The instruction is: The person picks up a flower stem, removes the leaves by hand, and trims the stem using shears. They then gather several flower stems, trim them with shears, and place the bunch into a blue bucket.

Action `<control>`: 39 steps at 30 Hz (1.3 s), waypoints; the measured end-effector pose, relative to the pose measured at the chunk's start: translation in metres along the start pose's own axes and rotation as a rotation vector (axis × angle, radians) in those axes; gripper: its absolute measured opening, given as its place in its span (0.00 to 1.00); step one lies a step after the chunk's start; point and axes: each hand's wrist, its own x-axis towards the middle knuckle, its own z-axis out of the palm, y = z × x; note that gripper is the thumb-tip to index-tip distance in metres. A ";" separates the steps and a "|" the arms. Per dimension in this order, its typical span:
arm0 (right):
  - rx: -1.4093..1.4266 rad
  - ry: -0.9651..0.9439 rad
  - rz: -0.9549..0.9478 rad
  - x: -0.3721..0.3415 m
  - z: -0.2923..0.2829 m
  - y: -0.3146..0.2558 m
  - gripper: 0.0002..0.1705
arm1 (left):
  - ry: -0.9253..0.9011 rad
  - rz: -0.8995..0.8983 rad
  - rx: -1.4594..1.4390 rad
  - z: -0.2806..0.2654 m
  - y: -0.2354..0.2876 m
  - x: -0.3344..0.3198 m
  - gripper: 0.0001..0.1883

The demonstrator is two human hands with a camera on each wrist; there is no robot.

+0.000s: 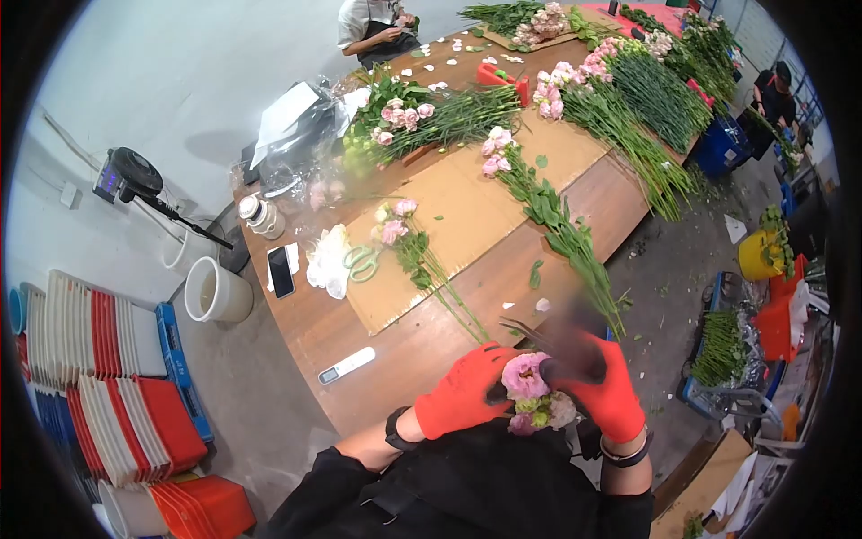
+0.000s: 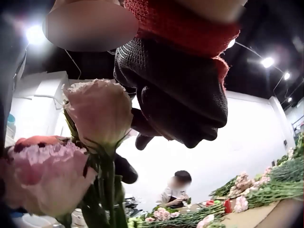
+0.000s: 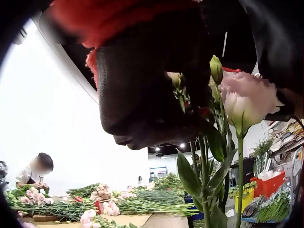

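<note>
Between my gloved hands is a small bunch of lisianthus [image 1: 525, 375] with frilled pink blooms, green buds and leafy stems. My left hand [image 1: 464, 392], in a red glove with black palm, holds the bunch from the left with bent fingers. A pale pink bloom [image 2: 98, 113] stands beside those fingers in the left wrist view. On the other side, my right hand [image 1: 613, 388] grips among the stems, its thumb at the bloom's edge. Leaves [image 3: 189, 172] and a bud [image 3: 216, 69] show beside it in the right wrist view. Its fingertips are partly blurred from above.
Cut lisianthus stems [image 1: 431, 269] lie on cardboard [image 1: 467, 218] on the wooden table, near green-handled scissors [image 1: 362, 263]. A longer flowering stem [image 1: 548, 205] lies farther right. Large flower bundles [image 1: 660, 99] fill the back. A phone [image 1: 281, 272] lies left; another person [image 1: 377, 34] stands across.
</note>
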 end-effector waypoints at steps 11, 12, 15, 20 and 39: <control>0.303 -0.002 0.270 0.003 -0.001 -0.001 0.09 | -0.267 -0.253 -0.950 -0.028 0.001 -0.003 0.32; 0.311 0.001 0.255 0.004 -0.001 0.001 0.09 | -0.244 -0.253 -0.937 -0.026 0.003 -0.002 0.31; 0.346 0.028 0.240 0.002 0.000 0.011 0.08 | -0.189 -0.232 -0.840 -0.019 0.003 -0.001 0.29; 0.248 -0.086 0.209 0.004 -0.005 0.020 0.09 | -0.062 -0.016 -0.482 -0.008 -0.010 0.001 0.29; -1.149 -0.087 -0.344 -0.052 -0.032 -0.042 0.31 | 0.180 -0.005 -0.287 -0.006 0.003 -0.003 0.23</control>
